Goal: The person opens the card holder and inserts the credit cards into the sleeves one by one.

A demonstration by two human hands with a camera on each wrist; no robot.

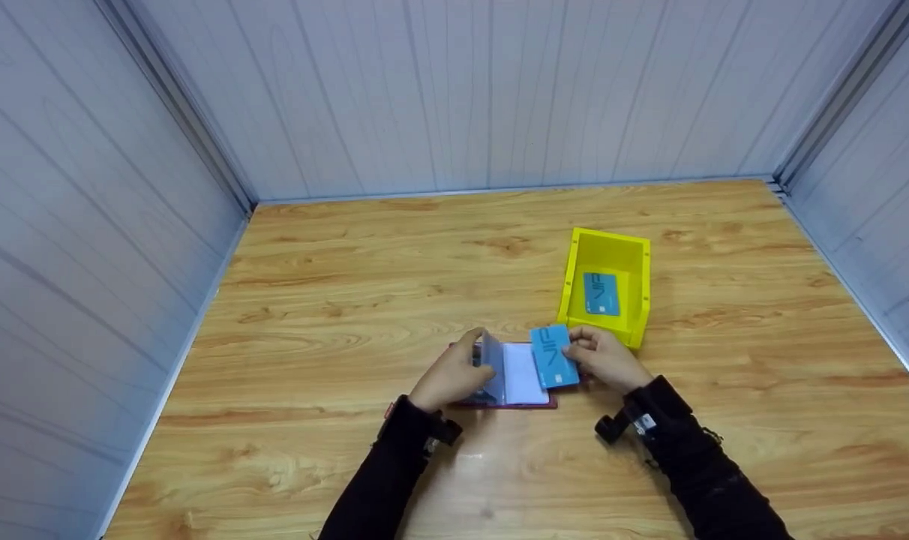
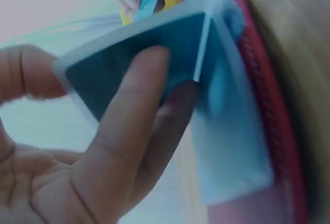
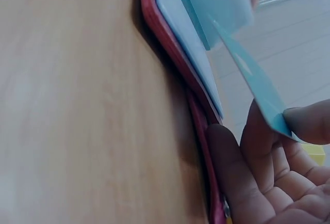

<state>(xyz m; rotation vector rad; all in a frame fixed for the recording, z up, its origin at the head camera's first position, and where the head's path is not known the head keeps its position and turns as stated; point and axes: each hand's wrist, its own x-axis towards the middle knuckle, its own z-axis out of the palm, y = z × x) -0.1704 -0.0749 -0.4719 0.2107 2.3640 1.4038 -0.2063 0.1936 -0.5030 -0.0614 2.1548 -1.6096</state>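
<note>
A card holder (image 1: 522,382) with a dark red cover lies open on the table, white sleeve pages showing. My left hand (image 1: 451,375) pinches a raised clear sleeve page (image 1: 493,364) between thumb and fingers. In the left wrist view, that sleeve page (image 2: 103,66) has a teal card inside and two fingers lie over its face. Between thumb and fingers, my right hand (image 1: 608,360) pinches a blue VIP card (image 1: 552,356) over the holder's right page. The right wrist view shows the blue card (image 3: 258,82) tilted, one fingertip right at the red cover (image 3: 175,59).
Just beyond my right hand stands a yellow bin (image 1: 612,246), with another blue VIP card (image 1: 601,294) lying inside it. The wood-grain table (image 1: 334,300) meets pale panel walls (image 1: 454,97) at the back and both sides.
</note>
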